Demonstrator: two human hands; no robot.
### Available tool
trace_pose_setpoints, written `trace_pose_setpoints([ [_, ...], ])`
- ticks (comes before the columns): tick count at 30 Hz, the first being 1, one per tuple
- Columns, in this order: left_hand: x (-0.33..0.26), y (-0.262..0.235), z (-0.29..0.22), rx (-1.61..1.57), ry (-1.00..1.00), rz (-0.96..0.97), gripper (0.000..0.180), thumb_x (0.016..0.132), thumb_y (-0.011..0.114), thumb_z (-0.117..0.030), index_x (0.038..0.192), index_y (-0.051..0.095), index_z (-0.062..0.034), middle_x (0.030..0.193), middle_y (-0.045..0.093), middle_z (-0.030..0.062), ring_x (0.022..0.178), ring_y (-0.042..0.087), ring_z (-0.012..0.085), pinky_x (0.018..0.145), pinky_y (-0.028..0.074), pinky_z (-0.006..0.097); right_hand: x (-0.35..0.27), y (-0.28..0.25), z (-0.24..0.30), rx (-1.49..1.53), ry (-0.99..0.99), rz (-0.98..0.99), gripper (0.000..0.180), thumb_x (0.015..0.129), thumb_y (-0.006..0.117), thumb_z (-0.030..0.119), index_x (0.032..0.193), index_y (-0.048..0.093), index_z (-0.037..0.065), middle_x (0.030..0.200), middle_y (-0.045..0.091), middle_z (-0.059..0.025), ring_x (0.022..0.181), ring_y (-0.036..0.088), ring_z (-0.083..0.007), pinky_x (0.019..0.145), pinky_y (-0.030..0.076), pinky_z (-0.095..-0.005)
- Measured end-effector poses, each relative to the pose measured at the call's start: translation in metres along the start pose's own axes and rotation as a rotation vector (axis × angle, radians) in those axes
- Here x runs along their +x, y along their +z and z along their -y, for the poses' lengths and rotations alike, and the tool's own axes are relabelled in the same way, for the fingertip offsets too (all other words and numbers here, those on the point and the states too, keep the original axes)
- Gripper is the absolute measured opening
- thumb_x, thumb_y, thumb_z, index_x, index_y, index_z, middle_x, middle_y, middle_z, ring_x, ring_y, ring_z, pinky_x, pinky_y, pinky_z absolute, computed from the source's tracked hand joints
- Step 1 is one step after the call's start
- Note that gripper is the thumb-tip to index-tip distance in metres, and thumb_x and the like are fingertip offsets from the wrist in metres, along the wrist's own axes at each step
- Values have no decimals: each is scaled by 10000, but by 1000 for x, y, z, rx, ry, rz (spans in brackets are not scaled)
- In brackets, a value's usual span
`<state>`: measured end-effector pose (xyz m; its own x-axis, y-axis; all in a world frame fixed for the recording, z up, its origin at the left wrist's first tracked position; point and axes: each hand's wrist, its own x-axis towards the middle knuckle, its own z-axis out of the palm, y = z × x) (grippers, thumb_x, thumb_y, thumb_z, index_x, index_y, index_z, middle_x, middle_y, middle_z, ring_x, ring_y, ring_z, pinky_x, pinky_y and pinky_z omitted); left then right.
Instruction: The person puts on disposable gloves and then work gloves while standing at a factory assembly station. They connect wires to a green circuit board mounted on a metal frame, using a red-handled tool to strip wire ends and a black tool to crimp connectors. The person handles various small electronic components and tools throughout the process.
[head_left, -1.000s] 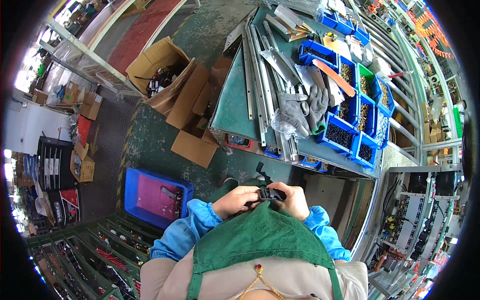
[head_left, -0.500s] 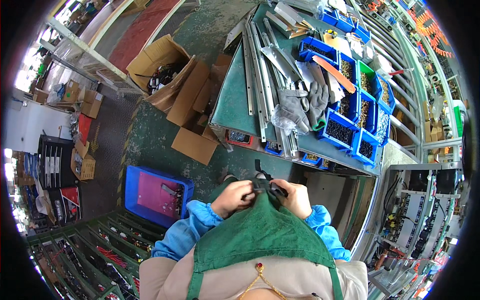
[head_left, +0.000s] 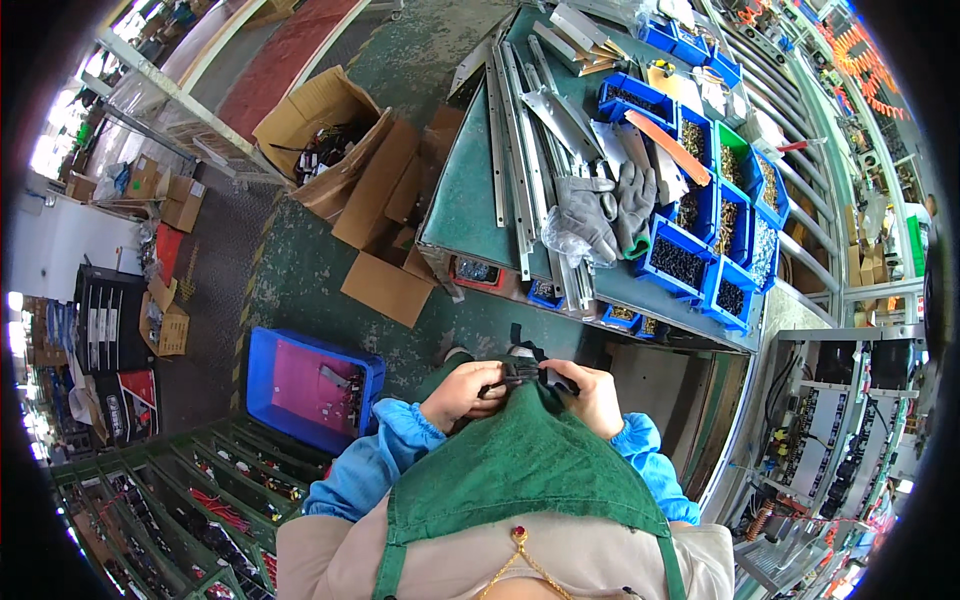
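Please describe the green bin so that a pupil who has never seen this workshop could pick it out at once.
Start with the big green-topped table, right of the picture's centre. On its right side stands a cluster of open blue bins, with a curved orange strip near its left edge. The green bin stands right of that strip, the only green one among blue neighbours.

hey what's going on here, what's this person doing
The person's left hand and right hand both grip a black strap, apparently with a buckle, in front of their green apron. Ahead, a green table holds grey gloves, long metal strips and blue bins of small parts.
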<state>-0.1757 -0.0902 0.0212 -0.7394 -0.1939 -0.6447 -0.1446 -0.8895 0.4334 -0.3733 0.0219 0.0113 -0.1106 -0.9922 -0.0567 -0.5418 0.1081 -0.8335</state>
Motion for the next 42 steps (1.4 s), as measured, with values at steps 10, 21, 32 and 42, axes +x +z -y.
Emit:
trace_pose_setpoints([
  [10, 5, 3, 7, 295, 55, 53, 193, 944, 437, -204, 845, 552, -86, 603, 407, -74, 477, 336, 26, 439, 242, 203, 2, -5, 7, -254, -63, 125, 462, 644, 676, 40, 1089, 629, 152, 788, 653, -119, 724, 651, -309, 634, 513, -379],
  [21, 25, 1, 23, 842, 308, -51, 299, 891, 490, -109, 1163, 469, 14, 998, 584, 81, 888, 545, 147, 774, 443, 293, 10, 8, 5, -229, -1, 240, 526, 691, 656, 121, 1201, 529, 121, 733, 638, -205, 680, 634, -376, 645, 518, -436],
  [32, 9, -11, 1, 1076, 135, 100, 449, 886, 636, -235, 1278, 523, -48, 1132, 600, 96, 1027, 549, 142, 907, 437, 296, 2, -30, -62, 953, 307, 720, 600, 837, 694, 106, 1365, 415, 44, 1282, 502, -58, 1120, 483, -127, 974, 393, -276],
  [42, 44, 11, 2, 870, 248, 263, 372, 917, 591, -220, 1249, 570, -54, 1184, 611, 89, 1039, 538, 116, 916, 432, 279, -4, -69, -98, 584, 381, 866, 529, 920, 590, 224, 1391, 392, 89, 1273, 510, -67, 1131, 459, -120, 973, 383, -284],
])
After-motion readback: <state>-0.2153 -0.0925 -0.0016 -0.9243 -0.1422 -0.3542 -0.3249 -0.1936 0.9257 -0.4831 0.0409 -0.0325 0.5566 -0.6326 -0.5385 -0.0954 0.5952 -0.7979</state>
